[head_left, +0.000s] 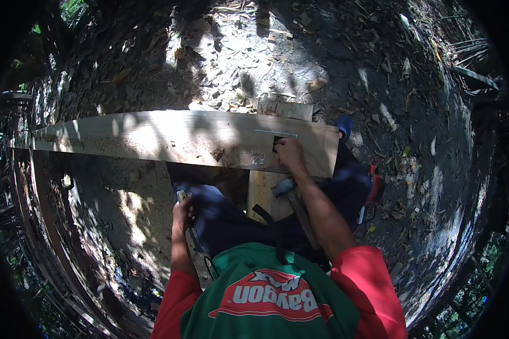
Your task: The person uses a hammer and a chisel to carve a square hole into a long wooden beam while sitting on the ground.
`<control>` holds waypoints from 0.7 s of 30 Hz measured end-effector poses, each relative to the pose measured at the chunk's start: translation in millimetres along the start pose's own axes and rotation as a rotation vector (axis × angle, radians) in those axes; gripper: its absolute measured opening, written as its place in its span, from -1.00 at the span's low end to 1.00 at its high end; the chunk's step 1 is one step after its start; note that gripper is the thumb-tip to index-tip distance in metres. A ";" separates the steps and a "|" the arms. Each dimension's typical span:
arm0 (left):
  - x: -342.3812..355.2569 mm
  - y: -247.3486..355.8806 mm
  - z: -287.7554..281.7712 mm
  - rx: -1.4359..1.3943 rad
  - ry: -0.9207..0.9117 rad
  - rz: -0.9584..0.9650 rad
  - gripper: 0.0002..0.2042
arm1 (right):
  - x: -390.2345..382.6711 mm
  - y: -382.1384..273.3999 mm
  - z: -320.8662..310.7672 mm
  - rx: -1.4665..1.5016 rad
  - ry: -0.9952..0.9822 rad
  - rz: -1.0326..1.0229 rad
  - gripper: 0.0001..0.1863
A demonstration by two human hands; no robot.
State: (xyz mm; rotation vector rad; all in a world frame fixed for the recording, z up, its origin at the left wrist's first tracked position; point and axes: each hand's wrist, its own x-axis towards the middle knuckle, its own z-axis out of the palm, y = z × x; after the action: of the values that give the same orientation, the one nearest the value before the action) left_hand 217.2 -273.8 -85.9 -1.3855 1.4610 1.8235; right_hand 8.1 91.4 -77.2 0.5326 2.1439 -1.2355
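A long, pale wooden plank [152, 133] stretches crosswise before the seated person, its tapered-looking left end reaching toward the far left of the view, with patches of sunlight along its face. Near that left end, dark lengths of timber [52, 226] run down from the plank's near side. Further right, on the near side of the plank and apart from it, the left hand [184, 212] is curled beside the person's left thigh, closed around a small pale object [181, 196] too small to identify. Next come pale scrawled marks [258, 159] near the plank's near edge, and below them a light wooden block [258, 191] projecting from the plank's near side, between the knees. Just right of the marks, within the plank's right-hand part, is a dark opening [276, 143]; the right hand [290, 155] is there, fingers bunched narrowly at its edge, though I cannot tell whether they grip anything. Under the right forearm, just off the plank's near edge, lies a hammer-like tool [284, 187] with a bluish head. Beyond the plank's right end are a blue shoe [345, 125] and, nearer the person, a red tool [375, 183].
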 end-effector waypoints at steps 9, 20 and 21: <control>1.4 -0.4 2.5 0.049 -0.008 0.024 -0.71 | 7.8 -4.8 29.4 -0.432 0.342 0.013 -0.73; -9.8 -2.8 5.2 0.119 0.069 0.069 -0.69 | -18.9 9.0 -54.1 0.969 0.183 -0.152 -0.77; -13.5 -6.1 2.3 0.127 0.088 0.073 -0.70 | -34.8 0.3 -72.2 1.004 0.279 -0.163 -0.76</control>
State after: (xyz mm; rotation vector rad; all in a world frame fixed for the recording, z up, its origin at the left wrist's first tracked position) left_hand 226.7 -266.2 -77.1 -1.3814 1.6620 1.6997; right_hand 12.4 153.0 -26.2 0.9823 1.6466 -2.4384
